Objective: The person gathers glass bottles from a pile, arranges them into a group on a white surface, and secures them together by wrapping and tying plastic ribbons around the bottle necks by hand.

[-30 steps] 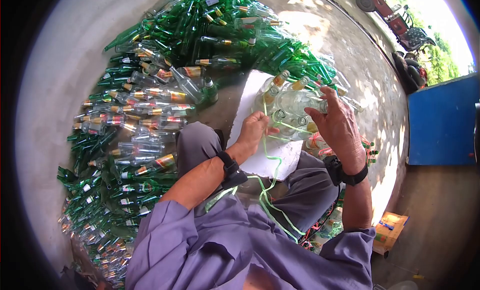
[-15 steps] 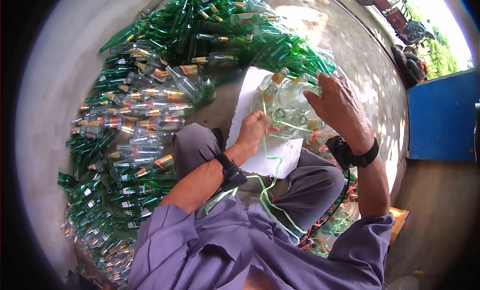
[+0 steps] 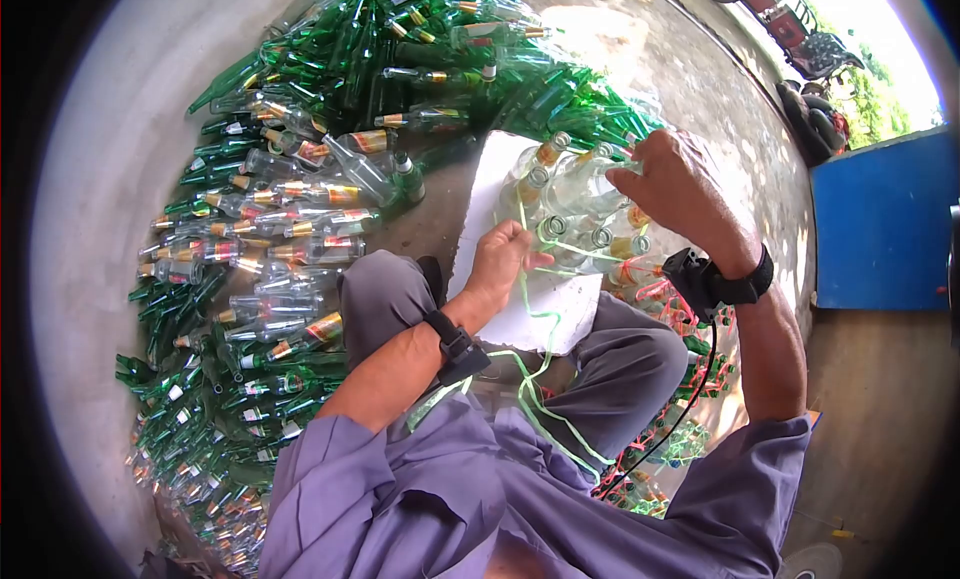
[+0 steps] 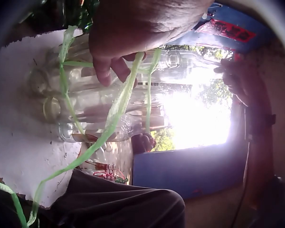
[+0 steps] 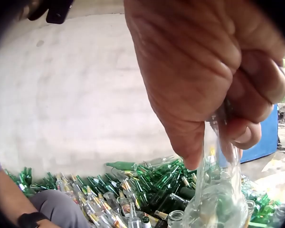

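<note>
My left hand [image 3: 500,259] pinches a strip of light green plastic twine [image 4: 102,140] at the near side of a cluster of clear glass bottles [image 4: 85,107]. The twine runs around the cluster, and a loose length trails down to the lap. My right hand [image 3: 690,194] grips another clear glass bottle [image 5: 216,199] by its neck, thumb on one side and curled fingers on the other. In the left wrist view this bottle overlaps the upper edge of the cluster. The clustered bottles stand on a white board [image 3: 480,199] in front of the crossed legs.
A large heap of green bottles [image 3: 350,69] lies ahead, with rows of clear labelled bottles [image 3: 320,194] to the left. Bottles tied with red twine [image 3: 690,319] stand beside the right knee. A blue panel [image 3: 880,219] is at the far right.
My right hand has moved up and to the right in the head view, and its spread fingers have closed in around the bottle neck. My left hand stays nearly still on the twine.
</note>
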